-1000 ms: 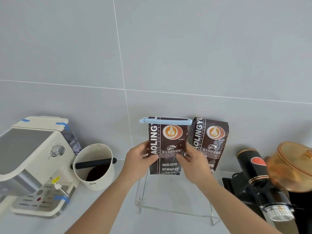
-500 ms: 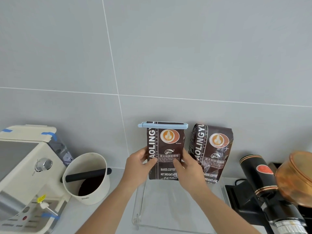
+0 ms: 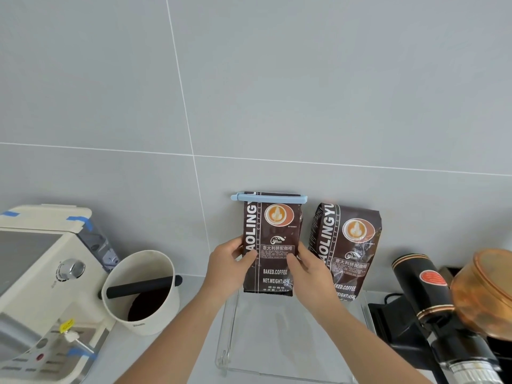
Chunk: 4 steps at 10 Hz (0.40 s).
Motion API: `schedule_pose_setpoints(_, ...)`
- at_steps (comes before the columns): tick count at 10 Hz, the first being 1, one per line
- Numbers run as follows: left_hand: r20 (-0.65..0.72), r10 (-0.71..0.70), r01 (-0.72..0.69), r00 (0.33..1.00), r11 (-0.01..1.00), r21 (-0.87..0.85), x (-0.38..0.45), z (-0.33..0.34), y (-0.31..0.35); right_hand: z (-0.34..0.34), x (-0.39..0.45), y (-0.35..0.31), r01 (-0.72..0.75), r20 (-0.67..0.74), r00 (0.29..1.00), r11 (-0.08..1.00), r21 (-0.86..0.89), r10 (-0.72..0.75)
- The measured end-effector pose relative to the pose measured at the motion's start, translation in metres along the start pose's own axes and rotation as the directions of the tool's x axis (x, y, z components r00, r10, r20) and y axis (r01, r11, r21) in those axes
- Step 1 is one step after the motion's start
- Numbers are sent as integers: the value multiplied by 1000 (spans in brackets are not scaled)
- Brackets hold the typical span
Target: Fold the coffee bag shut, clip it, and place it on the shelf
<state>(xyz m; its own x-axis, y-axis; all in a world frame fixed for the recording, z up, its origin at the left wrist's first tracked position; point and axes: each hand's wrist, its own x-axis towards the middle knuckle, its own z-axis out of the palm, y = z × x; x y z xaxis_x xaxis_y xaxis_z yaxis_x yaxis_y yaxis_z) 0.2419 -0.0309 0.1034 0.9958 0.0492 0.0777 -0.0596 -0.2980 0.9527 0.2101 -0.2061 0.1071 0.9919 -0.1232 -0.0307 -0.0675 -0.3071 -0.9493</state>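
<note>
A dark brown coffee bag [image 3: 273, 228] stands upright against the grey wall, its folded top closed by a long light-blue clip [image 3: 268, 197]. Its bottom edge sits at the back of a clear acrylic shelf [image 3: 227, 328]. My left hand [image 3: 228, 266] grips the bag's left side and my right hand [image 3: 307, 270] grips its right side, thumbs on the front. A second, matching coffee bag [image 3: 346, 245] stands unclipped on the shelf just to the right, partly hidden behind my right hand.
A cream espresso machine [image 3: 41, 286] stands at the left. Beside it is a white knock box [image 3: 144, 295] with a black bar. A black grinder [image 3: 424, 295] and a copper-coloured lidded jar [image 3: 487, 289] crowd the right side.
The bag has been lifted slightly and pushed back toward the wall, both hands still on it. The view has shifted, bringing the machine and knock box nearer.
</note>
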Motion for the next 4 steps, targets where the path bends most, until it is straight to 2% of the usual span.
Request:
schedule_pose_setpoints(2, 60, -50, 53, 997, 997, -47, -3, -3, 5, -7, -2, -9, -15, 46, 999, 1000, 20, 15)
schedule_pose_setpoints(3, 99, -67, 73, 993, 996, -56, -8, -10, 12, -17, -6, -18, -83, 91, 993, 991, 105, 74)
schedule_pose_setpoints(4, 55, -89, 97, 995, 981, -170, -19, -19, 23, -30, -12, -31, -90, 113, 991, 976, 198, 69)
